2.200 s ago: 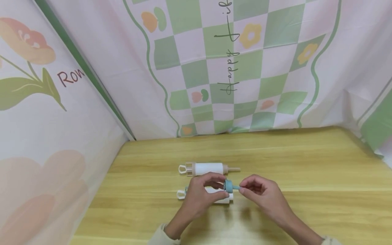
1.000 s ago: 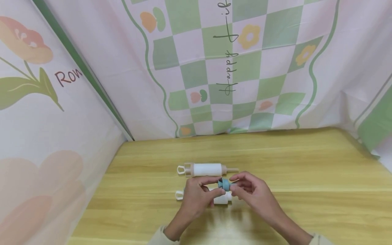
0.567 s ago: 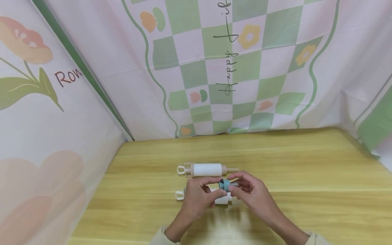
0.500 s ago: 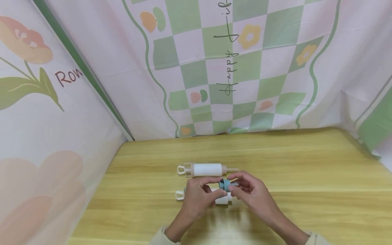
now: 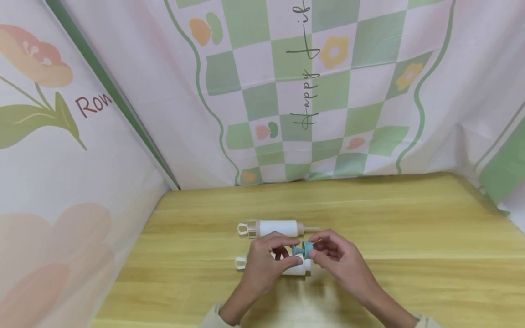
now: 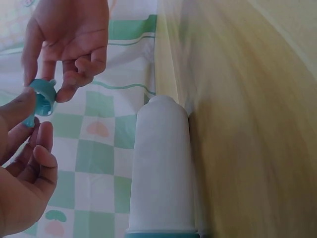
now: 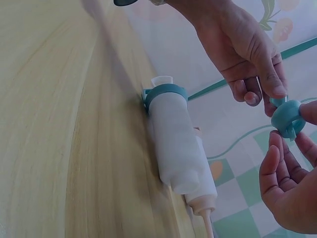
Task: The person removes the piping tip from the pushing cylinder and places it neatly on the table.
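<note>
Thumb and fingers of the left hand (image 5: 264,262) pinch the left end of a narrow teal stem (image 5: 299,250). The right hand (image 5: 342,259) grips the ring-shaped teal cap (image 5: 307,249) by its right side. Whether stem and cap are joined, I cannot tell. In the left wrist view, the teal cap (image 6: 44,96) shows its hollow inside between both hands; the right wrist view has the cap (image 7: 287,119) against the right thumb. Below the hands lies a white bottle (image 5: 295,269), partly hidden by the left hand; its collar (image 7: 167,91) is teal.
A second white bottle (image 5: 278,228) with beige ends and a thin nozzle lies behind, roughly parallel to the first. Both have a pale loop at the left end. The wooden table (image 5: 410,228) meets a checked curtain (image 5: 328,91) at the back.
The teal cap has shifted slightly right in the right hand. A stem now shows on its left, at the left fingers, where the cap's open side was; earlier a stem stuck out to the right.
</note>
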A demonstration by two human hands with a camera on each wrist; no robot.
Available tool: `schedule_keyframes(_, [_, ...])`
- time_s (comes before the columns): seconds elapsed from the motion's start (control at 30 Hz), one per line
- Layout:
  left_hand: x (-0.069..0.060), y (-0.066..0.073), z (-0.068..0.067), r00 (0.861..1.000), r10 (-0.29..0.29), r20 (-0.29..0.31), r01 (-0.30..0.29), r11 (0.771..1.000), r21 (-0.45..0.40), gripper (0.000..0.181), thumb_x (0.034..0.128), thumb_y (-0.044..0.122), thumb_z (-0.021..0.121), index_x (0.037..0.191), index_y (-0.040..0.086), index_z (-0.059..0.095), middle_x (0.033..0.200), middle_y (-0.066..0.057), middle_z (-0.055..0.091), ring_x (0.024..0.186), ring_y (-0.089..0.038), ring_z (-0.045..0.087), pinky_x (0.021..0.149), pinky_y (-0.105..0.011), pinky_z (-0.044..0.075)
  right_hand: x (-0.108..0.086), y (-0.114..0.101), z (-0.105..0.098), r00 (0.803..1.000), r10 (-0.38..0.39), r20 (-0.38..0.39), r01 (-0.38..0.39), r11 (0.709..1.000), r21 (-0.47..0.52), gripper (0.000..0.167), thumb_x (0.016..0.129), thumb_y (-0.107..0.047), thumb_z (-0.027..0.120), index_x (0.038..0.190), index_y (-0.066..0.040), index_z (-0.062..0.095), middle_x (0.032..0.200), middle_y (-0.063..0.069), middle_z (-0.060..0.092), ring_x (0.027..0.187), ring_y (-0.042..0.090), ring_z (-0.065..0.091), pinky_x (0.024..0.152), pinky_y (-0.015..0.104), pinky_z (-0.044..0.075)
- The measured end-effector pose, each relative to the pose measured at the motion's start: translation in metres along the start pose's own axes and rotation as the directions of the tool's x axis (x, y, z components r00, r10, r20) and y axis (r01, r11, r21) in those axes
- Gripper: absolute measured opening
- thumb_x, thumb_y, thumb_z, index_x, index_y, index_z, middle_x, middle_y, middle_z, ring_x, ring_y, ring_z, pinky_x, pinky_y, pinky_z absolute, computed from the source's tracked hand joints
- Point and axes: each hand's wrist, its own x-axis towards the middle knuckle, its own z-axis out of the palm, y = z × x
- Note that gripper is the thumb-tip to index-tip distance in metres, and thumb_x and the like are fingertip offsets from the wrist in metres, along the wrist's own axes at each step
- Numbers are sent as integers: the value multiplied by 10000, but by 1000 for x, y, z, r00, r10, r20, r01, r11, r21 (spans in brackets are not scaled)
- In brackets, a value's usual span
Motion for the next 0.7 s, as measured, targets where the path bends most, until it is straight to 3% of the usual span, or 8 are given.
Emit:
schedule_keyframes(0.37, [3,1,1,995,99,2,-99,989,109,312,711,-16,873,965,58,709,803,-40,703,613,-7,571,518,-178,485,-2,2,-4,1000,3,-16,-3,1000,6,205,941,-47,681,1128,2,614,961,138,663,859,225,653,730,324,586])
schedule_keyframes(0.53, [7,1,2,994,93,52,-102,974,204,294,692,-5,892,890,57,683,796,-30,710,650,-46,605,556,-182,499,-5,3,-9,1000,3,-30,-3,1000,-8,207,941,-39,679,1135,-4,614,971,124,675,866,207,658,730,313,583])
schedule_keyframes(0.7, [10,3,3,994,78,80,-95,966,240,264,684,-18,896,861,44,710,819,-19,717,693,-100,625,600,-198,525,-8,4,-16,999,0,-36,-1,1000,-28,202,942,-32,676,1132,-1,613,978,120,680,865,205,665,734,305,583])
